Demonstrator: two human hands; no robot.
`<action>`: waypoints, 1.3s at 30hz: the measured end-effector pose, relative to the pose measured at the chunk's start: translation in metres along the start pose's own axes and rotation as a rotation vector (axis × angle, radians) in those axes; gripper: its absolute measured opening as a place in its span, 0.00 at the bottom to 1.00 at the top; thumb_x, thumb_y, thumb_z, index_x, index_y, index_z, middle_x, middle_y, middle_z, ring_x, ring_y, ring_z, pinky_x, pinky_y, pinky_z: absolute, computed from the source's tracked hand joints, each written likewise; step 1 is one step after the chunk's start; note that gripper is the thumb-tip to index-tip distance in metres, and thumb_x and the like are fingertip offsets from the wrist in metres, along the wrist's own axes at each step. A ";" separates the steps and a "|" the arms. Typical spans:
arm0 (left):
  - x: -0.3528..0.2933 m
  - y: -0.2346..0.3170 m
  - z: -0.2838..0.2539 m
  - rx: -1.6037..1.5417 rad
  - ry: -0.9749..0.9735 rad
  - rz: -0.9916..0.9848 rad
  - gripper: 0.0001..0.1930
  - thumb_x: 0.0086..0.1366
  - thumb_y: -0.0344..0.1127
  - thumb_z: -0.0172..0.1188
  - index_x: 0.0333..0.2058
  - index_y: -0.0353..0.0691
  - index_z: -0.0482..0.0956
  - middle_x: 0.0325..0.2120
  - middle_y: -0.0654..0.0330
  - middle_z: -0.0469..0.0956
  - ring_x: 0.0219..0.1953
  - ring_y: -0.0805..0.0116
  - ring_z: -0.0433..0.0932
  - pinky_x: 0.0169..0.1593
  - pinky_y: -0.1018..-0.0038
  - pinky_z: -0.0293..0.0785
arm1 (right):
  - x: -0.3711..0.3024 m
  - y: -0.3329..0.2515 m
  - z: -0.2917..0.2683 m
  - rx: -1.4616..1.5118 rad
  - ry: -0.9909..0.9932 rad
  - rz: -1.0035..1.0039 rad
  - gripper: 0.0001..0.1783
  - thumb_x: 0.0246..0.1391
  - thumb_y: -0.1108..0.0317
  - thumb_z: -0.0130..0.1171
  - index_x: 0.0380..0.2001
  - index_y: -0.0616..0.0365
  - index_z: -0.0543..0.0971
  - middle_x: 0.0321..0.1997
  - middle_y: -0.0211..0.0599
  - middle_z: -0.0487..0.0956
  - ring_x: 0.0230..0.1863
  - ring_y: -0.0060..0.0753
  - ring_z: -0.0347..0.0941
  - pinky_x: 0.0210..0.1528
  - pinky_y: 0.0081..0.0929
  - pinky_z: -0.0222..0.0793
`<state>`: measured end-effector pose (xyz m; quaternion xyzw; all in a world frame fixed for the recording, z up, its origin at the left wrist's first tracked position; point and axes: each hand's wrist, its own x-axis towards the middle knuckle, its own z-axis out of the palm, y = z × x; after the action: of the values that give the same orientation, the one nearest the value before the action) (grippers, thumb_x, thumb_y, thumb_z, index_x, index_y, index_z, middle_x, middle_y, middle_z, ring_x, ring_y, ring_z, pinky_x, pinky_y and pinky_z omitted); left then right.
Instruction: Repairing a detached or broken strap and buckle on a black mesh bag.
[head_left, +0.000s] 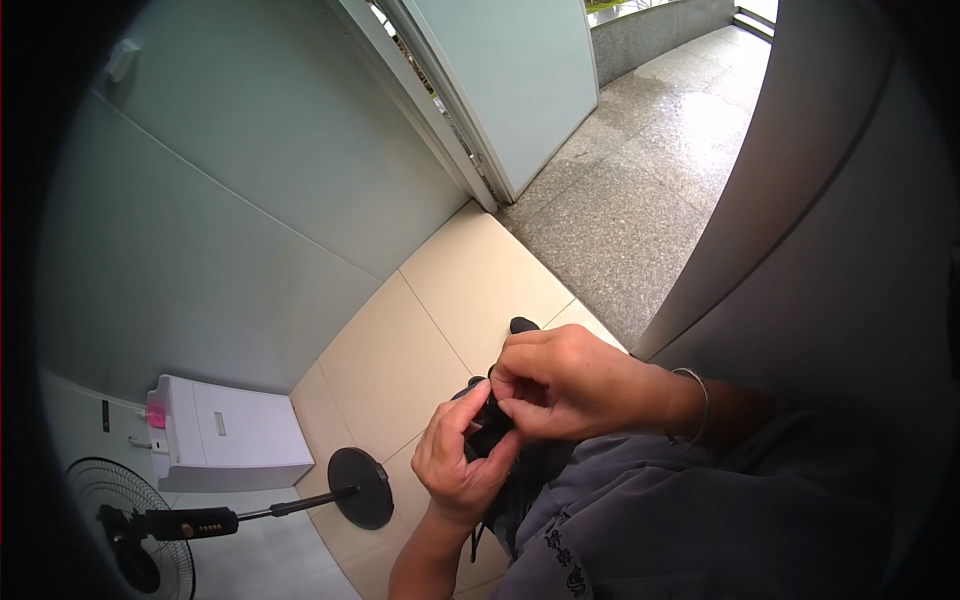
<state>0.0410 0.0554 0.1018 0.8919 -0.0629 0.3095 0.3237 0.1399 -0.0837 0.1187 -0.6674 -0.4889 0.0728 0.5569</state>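
Close together in front of my body, both hands work at a small black object [489,432], whose kind I cannot make out. My left hand [460,460] curls round it from below, thumb and fingers on its two sides. From the right, my right hand [580,385] pinches its upper edge between thumb and fingertips. The fingers cover much of the object. A thin dark cord [474,543] hangs below my left hand. On my right wrist is a silver bangle [704,405]. My grey shirt [640,520] lies just under the forearms.
A black standing fan [190,523] with a round base [361,488] is at lower left, beside a white cabinet [235,425]. Beige tiles [390,335] cover the floor. Beyond an open door [510,90] lies grey granite paving [630,190]. A dark curved panel [800,220] rises at right.
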 end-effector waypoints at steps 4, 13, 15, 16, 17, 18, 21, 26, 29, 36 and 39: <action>-0.002 -0.004 -0.002 -0.083 0.014 0.014 0.24 0.37 0.31 0.69 0.36 0.34 0.72 0.26 0.54 0.75 0.26 0.65 0.75 0.30 0.78 0.72 | 0.000 0.007 -0.003 0.382 -0.100 0.217 0.05 0.43 0.73 0.54 0.23 0.63 0.71 0.19 0.27 0.70 0.21 0.13 0.63 0.22 0.12 0.60; -0.002 -0.007 0.002 -0.204 0.026 -0.083 0.24 0.38 0.33 0.69 0.36 0.34 0.72 0.26 0.54 0.75 0.27 0.67 0.76 0.32 0.78 0.71 | -0.003 0.007 -0.004 0.342 -0.037 0.132 0.07 0.45 0.69 0.56 0.24 0.62 0.71 0.22 0.27 0.70 0.21 0.14 0.64 0.23 0.13 0.60; -0.002 -0.008 0.002 -0.192 0.027 -0.074 0.24 0.38 0.33 0.69 0.36 0.34 0.72 0.26 0.55 0.75 0.27 0.67 0.76 0.32 0.78 0.71 | -0.002 0.005 -0.002 0.167 -0.035 0.014 0.09 0.43 0.68 0.57 0.24 0.61 0.70 0.21 0.28 0.70 0.21 0.15 0.65 0.22 0.14 0.61; -0.001 -0.008 0.001 -0.197 0.015 -0.075 0.23 0.38 0.33 0.69 0.36 0.34 0.72 0.27 0.55 0.75 0.28 0.67 0.76 0.33 0.78 0.71 | -0.002 0.008 0.000 0.168 -0.037 0.026 0.09 0.43 0.69 0.58 0.23 0.62 0.69 0.21 0.29 0.69 0.21 0.14 0.64 0.22 0.15 0.60; -0.001 -0.007 0.000 -0.202 0.004 -0.074 0.23 0.38 0.33 0.69 0.36 0.34 0.72 0.27 0.55 0.75 0.28 0.67 0.76 0.33 0.78 0.71 | -0.002 0.008 0.000 0.167 -0.038 0.025 0.09 0.43 0.69 0.58 0.23 0.62 0.69 0.21 0.29 0.69 0.21 0.14 0.64 0.22 0.15 0.60; -0.001 -0.007 -0.001 -0.201 0.005 -0.074 0.23 0.38 0.33 0.69 0.36 0.34 0.72 0.27 0.55 0.75 0.28 0.67 0.76 0.33 0.78 0.71 | -0.002 0.009 -0.001 0.229 -0.075 0.094 0.09 0.44 0.69 0.57 0.24 0.62 0.69 0.21 0.28 0.69 0.21 0.14 0.64 0.23 0.14 0.60; 0.000 -0.005 -0.002 -0.179 0.000 -0.070 0.23 0.39 0.33 0.69 0.35 0.34 0.72 0.26 0.55 0.76 0.28 0.68 0.76 0.33 0.78 0.71 | -0.004 0.015 -0.001 0.592 -0.061 0.289 0.07 0.45 0.70 0.50 0.22 0.63 0.68 0.18 0.29 0.69 0.21 0.17 0.67 0.21 0.17 0.60; -0.001 -0.004 0.000 -0.630 -0.009 -0.283 0.25 0.42 0.28 0.67 0.39 0.30 0.66 0.32 0.53 0.73 0.35 0.69 0.74 0.40 0.78 0.70 | -0.005 0.016 -0.004 0.982 -0.029 0.429 0.05 0.52 0.69 0.48 0.27 0.59 0.67 0.23 0.25 0.69 0.22 0.12 0.65 0.25 0.10 0.63; -0.002 -0.006 -0.001 -0.742 -0.046 -0.375 0.26 0.44 0.25 0.66 0.41 0.30 0.62 0.35 0.51 0.70 0.39 0.69 0.71 0.44 0.77 0.67 | -0.007 0.015 -0.003 0.818 0.049 0.376 0.05 0.51 0.70 0.50 0.27 0.60 0.68 0.22 0.23 0.68 0.21 0.11 0.64 0.22 0.09 0.61; 0.008 0.000 0.000 -0.832 -0.143 -0.474 0.24 0.46 0.22 0.62 0.41 0.31 0.62 0.37 0.53 0.70 0.40 0.71 0.70 0.46 0.78 0.65 | -0.005 0.009 0.000 0.766 0.075 0.252 0.05 0.51 0.70 0.51 0.28 0.61 0.69 0.22 0.23 0.69 0.22 0.08 0.63 0.22 0.08 0.59; 0.008 -0.001 0.001 -0.883 -0.167 -0.503 0.23 0.47 0.21 0.60 0.42 0.31 0.62 0.37 0.54 0.71 0.41 0.72 0.70 0.47 0.79 0.65 | -0.004 0.009 0.001 0.764 0.062 0.256 0.06 0.51 0.70 0.51 0.28 0.61 0.69 0.23 0.23 0.69 0.22 0.08 0.63 0.22 0.07 0.59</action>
<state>0.0478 0.0561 0.1053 0.6796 0.0033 0.0935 0.7276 0.1426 -0.0851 0.1092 -0.4698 -0.3225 0.2979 0.7658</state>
